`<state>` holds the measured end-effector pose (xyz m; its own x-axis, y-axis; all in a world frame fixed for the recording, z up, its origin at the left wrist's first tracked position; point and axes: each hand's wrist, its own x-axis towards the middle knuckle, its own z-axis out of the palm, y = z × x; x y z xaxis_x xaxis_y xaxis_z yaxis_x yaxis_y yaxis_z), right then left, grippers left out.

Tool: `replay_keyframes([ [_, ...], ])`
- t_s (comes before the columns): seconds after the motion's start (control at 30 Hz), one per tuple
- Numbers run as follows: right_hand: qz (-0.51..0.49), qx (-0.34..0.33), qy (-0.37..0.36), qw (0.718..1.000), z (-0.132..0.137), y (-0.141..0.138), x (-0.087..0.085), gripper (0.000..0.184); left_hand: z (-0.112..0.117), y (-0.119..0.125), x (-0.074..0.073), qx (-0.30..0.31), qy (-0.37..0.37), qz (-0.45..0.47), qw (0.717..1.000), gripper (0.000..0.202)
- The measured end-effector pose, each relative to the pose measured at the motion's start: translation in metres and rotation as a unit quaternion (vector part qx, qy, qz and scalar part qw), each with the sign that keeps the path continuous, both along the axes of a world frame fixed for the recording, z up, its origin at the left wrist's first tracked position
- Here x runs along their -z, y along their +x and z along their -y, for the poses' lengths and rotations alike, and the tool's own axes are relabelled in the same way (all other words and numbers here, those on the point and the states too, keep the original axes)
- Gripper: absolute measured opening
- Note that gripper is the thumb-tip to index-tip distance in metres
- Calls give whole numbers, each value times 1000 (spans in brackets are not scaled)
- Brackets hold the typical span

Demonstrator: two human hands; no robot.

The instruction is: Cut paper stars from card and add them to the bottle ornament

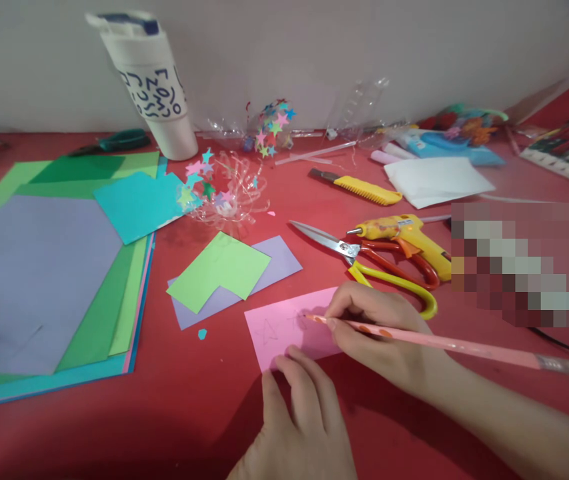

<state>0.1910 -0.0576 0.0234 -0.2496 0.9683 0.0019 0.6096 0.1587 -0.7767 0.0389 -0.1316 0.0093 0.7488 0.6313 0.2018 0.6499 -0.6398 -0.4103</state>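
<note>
A pink paper lies on the red table, with a pencilled star at its left and a second, partly drawn figure to the right of it. My right hand pinches a pink pencil, its tip touching the paper at the second figure. Fingers spread, my left hand rests on the paper's lower edge. Just beyond are a light green paper piece on a purple one, and a tiny teal scrap. Scissors with red and yellow handles lie past my right hand.
Stacked coloured papers cover the left side. A white tumbler stands by the wall, near star-decorated clear loops. A yellow glue gun, a yellow cutter and a white sheet lie at the right.
</note>
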Motion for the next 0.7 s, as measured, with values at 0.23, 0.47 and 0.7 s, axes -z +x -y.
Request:
replay_keyframes([
  [0.23,14,17,-3,1000,-1,0,-2,14,0,0,0,-1,0,-8,1000,42],
  [0.47,8,17,-4,1000,1,2,-2,14,-1,0,-1,0,-4,-14,1000,42],
  [0.7,-3,15,12,1000,1,3,3,15,0,2,-1,-17,-1,-2,1000,42],
])
